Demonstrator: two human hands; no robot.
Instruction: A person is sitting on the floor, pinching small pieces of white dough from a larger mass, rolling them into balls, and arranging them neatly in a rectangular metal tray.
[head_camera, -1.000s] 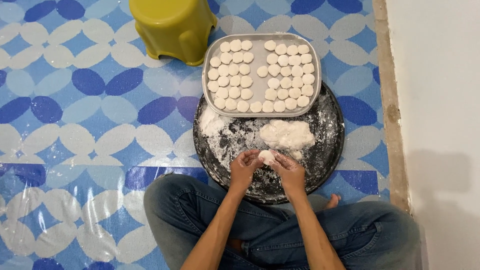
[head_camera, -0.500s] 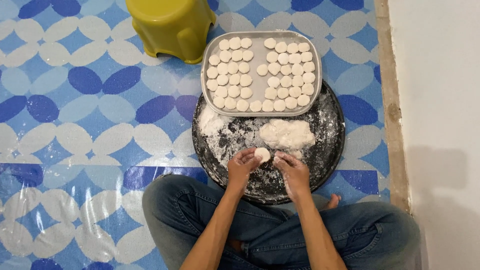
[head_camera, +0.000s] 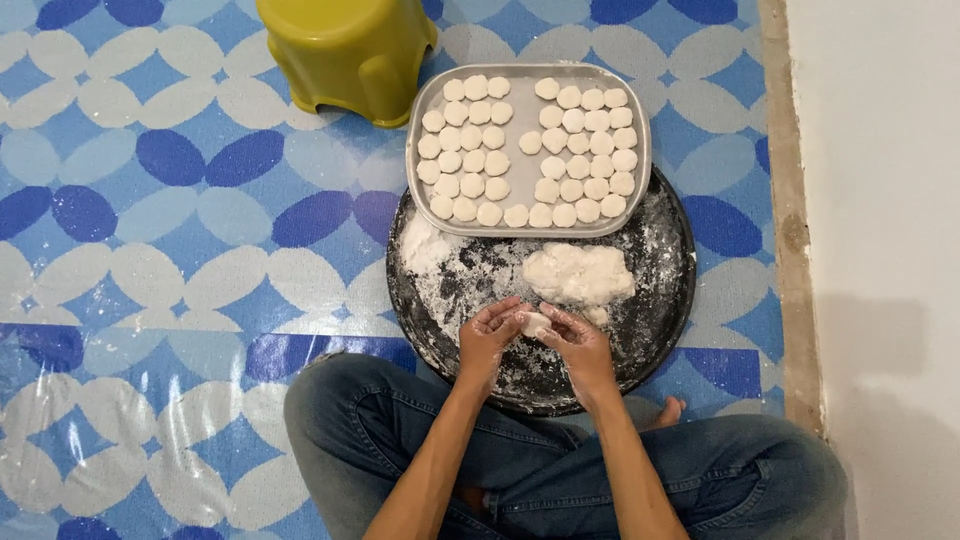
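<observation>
Both hands — left hand (head_camera: 487, 338) and right hand (head_camera: 580, 345) — pinch a small dough piece (head_camera: 534, 323) over the floury round tray (head_camera: 665, 300), fingers hiding most of it.

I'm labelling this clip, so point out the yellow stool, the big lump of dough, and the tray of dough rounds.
yellow stool (head_camera: 345, 50): head view, on its top surface.
big lump of dough (head_camera: 578, 272): head view, on its middle.
tray of dough rounds (head_camera: 522, 115): head view, on the bare strip between the two groups.

Bright, even light; sharp, soft shadows.
</observation>
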